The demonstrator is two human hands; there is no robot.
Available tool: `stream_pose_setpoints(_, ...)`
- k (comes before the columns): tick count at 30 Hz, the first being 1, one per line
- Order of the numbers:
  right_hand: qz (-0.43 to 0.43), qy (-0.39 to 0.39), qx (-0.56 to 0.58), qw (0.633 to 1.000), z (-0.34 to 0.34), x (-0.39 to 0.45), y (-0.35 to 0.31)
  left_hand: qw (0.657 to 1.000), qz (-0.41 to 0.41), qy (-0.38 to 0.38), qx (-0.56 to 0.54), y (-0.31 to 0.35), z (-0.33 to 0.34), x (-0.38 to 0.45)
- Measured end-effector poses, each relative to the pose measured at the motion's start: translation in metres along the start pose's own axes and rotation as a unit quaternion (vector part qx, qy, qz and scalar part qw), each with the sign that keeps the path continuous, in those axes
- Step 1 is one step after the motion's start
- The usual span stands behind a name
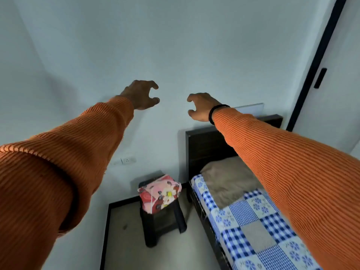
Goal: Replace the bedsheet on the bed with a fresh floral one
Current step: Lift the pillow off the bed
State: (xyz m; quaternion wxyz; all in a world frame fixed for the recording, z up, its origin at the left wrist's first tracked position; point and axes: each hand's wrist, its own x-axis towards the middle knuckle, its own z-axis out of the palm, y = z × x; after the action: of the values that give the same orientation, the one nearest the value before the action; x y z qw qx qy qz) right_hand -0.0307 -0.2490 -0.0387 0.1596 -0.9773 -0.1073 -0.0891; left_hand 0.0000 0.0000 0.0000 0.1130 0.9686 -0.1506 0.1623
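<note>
Both my arms, in orange ribbed sleeves, stretch out in front of the pale wall. My left hand (141, 94) and my right hand (200, 106) are raised, fingers curled apart, holding nothing. A folded pink and red floral sheet (158, 192) lies on a dark stool (162, 223) below my hands. To the right stands the bed (206, 147) with a dark headboard, covered by a blue and white patchwork checked sheet (251, 227). A tan pillow (228, 178) lies at its head. My right arm hides part of the bed.
A wall socket (127, 160) sits low on the wall left of the stool. A dark-framed door (319, 75) with a handle is at the far right. Pale floor (124, 240) with dark skirting lies between the wall and the bed.
</note>
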Motion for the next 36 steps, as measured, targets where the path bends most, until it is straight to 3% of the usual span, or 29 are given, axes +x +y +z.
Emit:
stream_pose_setpoints(8, 0.137, -0.06, 0.137, 0.979, 0.105, -0.049, 0.07, 0.989, -0.001, -0.108, -0.098, 0.03, 0.14, -0.039)
stream_pose_setpoints(16, 0.267, -0.085, 0.305, 0.91, 0.216, -0.101, 0.16, 0.96, -0.033, -0.197, -0.198, 0.073, 0.291, -0.085)
stream_pose_setpoints(18, 0.315, -0.088, 0.348, 0.878, 0.236, -0.112, 0.181, 0.945, -0.073, -0.219, -0.233, 0.086, 0.33, -0.097)
stream_pose_setpoints(22, 0.421, -0.139, 0.458, 0.771, 0.266, -0.124, 0.209, 0.897, -0.173, -0.272, -0.301, 0.122, 0.39, -0.123)
stream_pose_setpoints(28, 0.481, -0.134, 0.551, 0.669, 0.316, -0.128, 0.244, 0.842, -0.255, -0.325, -0.348, 0.16, 0.459, -0.145)
stream_pose_setpoints(36, 0.57, -0.113, 0.579, 0.572, 0.375, -0.138, 0.269, 0.795, -0.251, -0.421, -0.357, 0.132, 0.5, -0.142)
